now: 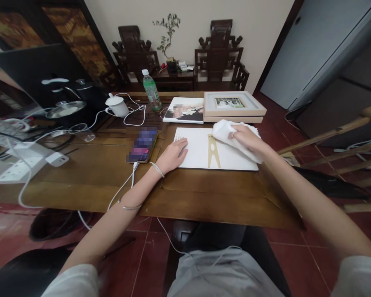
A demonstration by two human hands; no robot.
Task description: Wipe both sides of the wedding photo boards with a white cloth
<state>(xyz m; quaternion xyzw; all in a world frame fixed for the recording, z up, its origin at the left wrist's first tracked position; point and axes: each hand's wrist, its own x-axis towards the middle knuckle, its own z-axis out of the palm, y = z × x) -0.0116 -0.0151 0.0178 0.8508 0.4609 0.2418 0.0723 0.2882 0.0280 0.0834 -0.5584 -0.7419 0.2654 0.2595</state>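
Observation:
A white rectangular panel lies flat on the wooden table, with a tan A-shaped piece on its middle. My left hand rests on the panel's left edge, fingers stretched out and holding nothing. Over the right half, my right hand is closed on a crumpled white cloth, which touches the panel. The cloth's far end hangs toward the panel's right side, partly hidden by my wrist.
Behind the panel lie a photo print and stacked picture frames. A phone on a cable sits to the left. Farther off are a green bottle, a lidded white cup, a pot and a power strip.

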